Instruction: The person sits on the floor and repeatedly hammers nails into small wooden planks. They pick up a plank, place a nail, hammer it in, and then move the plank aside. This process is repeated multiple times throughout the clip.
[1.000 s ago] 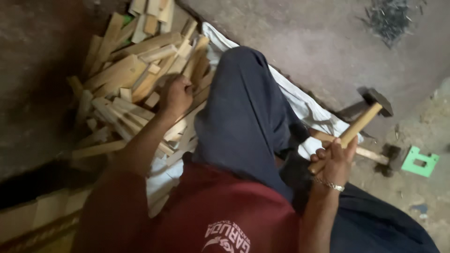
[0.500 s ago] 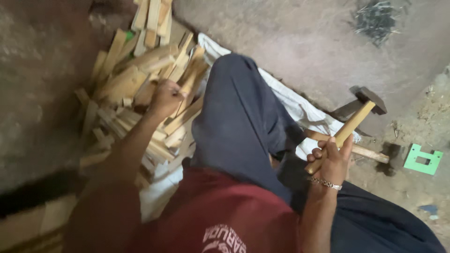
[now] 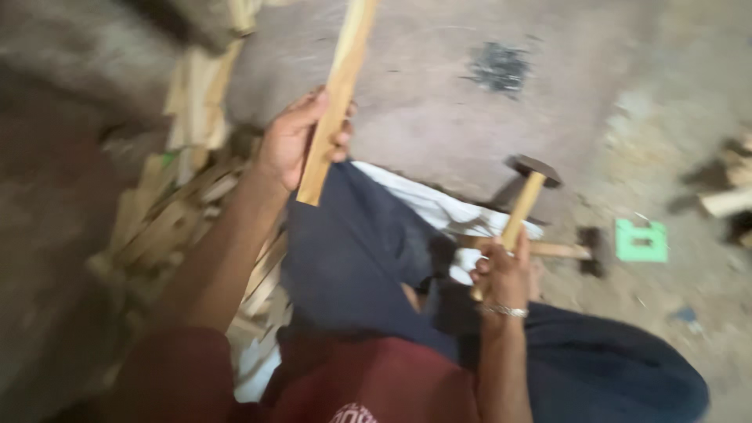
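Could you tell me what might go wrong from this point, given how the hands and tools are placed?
The left hand grips a long wooden strip near its lower end, so the far end could swing or slip.

The right hand holds a hammer raised beside the knee in dark trousers; a loose swing might hit the leg.

A second hammer and a pile of wood pieces lie close by and could snag a movement.

Pale wooden strip (image 3: 338,102) upright above the knee; wooden-handled hammer (image 3: 520,210) tilted, dark head uppermost.
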